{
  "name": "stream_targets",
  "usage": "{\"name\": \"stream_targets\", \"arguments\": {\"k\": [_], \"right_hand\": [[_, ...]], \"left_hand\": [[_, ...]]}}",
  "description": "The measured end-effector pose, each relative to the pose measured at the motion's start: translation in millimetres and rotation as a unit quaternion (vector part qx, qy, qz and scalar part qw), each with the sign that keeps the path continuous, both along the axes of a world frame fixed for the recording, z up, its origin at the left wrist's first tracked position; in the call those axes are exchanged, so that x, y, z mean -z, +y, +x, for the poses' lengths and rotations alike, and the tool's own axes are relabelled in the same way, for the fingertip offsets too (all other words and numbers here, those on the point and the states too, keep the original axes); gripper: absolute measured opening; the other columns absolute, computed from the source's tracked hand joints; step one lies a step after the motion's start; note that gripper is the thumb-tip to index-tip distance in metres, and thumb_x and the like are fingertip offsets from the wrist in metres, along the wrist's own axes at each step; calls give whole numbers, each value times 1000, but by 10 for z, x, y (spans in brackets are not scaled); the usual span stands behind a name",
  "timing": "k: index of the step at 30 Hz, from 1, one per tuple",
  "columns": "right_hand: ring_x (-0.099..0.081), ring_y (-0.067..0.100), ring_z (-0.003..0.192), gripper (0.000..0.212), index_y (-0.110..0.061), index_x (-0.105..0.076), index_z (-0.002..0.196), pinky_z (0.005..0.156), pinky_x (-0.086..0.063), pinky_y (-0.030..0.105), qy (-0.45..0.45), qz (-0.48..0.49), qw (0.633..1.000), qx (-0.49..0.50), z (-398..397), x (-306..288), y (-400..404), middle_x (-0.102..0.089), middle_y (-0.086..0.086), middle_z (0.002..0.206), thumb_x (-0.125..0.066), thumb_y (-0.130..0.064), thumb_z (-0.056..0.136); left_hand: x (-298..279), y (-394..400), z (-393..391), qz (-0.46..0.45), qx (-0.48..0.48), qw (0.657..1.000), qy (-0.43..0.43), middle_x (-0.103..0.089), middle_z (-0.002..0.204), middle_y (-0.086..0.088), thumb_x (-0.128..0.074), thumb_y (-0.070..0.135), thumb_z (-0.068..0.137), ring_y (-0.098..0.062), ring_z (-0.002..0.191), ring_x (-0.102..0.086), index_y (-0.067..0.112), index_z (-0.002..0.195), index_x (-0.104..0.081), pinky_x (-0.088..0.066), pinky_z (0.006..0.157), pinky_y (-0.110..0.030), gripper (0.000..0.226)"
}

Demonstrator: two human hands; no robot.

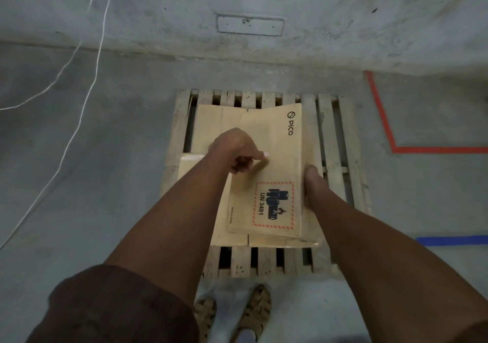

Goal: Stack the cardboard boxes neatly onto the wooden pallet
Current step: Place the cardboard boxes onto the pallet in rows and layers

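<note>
A wooden pallet (335, 142) lies on the concrete floor in front of me. Flattened cardboard boxes are piled on it. The top cardboard box (277, 136) carries a PICO logo and a red-hatched UN 3481 label. More flat boxes (190, 165) stick out beneath it on the left. My left hand (235, 149) rests on top of the upper box with fingers curled under and the thumb pointing right. My right hand (313, 184) holds the right edge of the top box, its fingers hidden below the edge.
A grey wall with a rectangular plate (249, 24) stands behind the pallet. White cables (87, 60) hang and trail at the left. Red tape (390, 131) and blue tape (451, 240) mark the floor at the right. My patterned shoes (253, 308) stand at the pallet's near edge.
</note>
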State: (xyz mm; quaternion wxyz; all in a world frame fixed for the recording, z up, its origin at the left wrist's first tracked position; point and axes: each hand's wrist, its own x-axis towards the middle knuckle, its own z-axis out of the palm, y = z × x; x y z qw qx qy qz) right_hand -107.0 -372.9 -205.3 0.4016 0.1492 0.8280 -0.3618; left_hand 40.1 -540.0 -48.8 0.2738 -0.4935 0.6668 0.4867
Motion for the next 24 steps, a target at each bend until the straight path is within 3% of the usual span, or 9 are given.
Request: {"name": "stream_targets", "arguments": {"k": [3, 6, 8, 11, 14, 16, 18, 22, 24], "right_hand": [[-72, 42, 88, 100, -16, -60, 125, 85, -55, 65, -19, -24, 999, 9, -197, 330, 59, -75, 15, 100, -51, -78, 48], [-71, 43, 92, 118, -17, -53, 134, 87, -54, 65, -40, -34, 998, 20, -254, 471, 111, -74, 16, 105, -63, -85, 38], [-68, 41, 102, 136, -16, -45, 141, 93, -53, 63, -53, -42, 997, 30, -43, 99, 112, -69, 16, 116, -68, -92, 31], [-60, 39, 117, 132, -12, -36, 149, 103, -48, 59, -51, -46, 997, 35, 244, -307, 110, -60, 15, 132, -59, -96, 50], [-51, 40, 130, 106, -6, -32, 153, 112, -41, 54, -25, -14, 999, 45, 406, -456, 83, -50, 19, 145, -44, -85, 82], [-46, 41, 135, 88, -4, -31, 154, 114, -38, 50, 7, 23, 999, 25, 446, -411, 79, -43, 21, 151, -34, -70, 96], [-50, 39, 130, 77, -3, -37, 150, 110, -41, 47, 17, 34, 999, -10, 480, -345, 77, -48, 20, 147, -33, -62, 101], [-52, 37, 127, 67, -1, -41, 147, 108, -40, 45, 17, 39, 995, -89, 564, -299, 34, -52, 20, 142, -28, -52, 106], [-49, 38, 130, 69, -1, -39, 149, 111, -39, 46, 15, 22, 993, -113, 607, -301, -52, -49, 21, 146, -25, -52, 106]], "left_hand": [[122, 32, 35, -43, -6, 999, 10, -73, 91, -7, -74, 51, 86, -24, 96, -72, 9, 84, -67, -57, 94, -40, 43], [260, 68, 88, -67, -39, 997, 23, -72, 83, -9, -81, 51, 79, -26, 86, -73, 6, 83, -66, -61, 87, -42, 48], [308, 116, 120, -110, -92, 989, 39, -72, 83, -8, -78, 59, 78, -24, 78, -72, 5, 89, -66, -62, 83, -42, 56], [388, 148, 211, -186, -244, 943, 127, -65, 114, -9, -35, 79, 90, -26, 99, -64, 4, 122, -60, -53, 95, -46, 86], [511, 111, 375, -124, -301, 919, 223, -51, 147, -11, -11, 76, 95, -28, 127, -51, 12, 146, -45, -40, 105, -44, 90], [607, 125, 509, -40, -304, 920, 245, -50, 148, -7, -13, 74, 97, -26, 129, -50, 14, 150, -43, -37, 104, -43, 85], [683, 139, 658, 3, -293, 922, 254, -58, 132, -1, -21, 75, 96, -20, 116, -57, 19, 140, -52, -42, 96, -39, 77], [946, 134, 915, 3, -330, 916, 229, -69, 124, 0, -51, 94, 68, -22, 109, -67, 26, 132, -63, -54, 97, -46, 93], [1013, 135, 1044, -29, -330, 919, 215, -68, 125, -1, -62, 80, 76, -24, 109, -67, 22, 134, -63, -56, 95, -45, 81]]}}
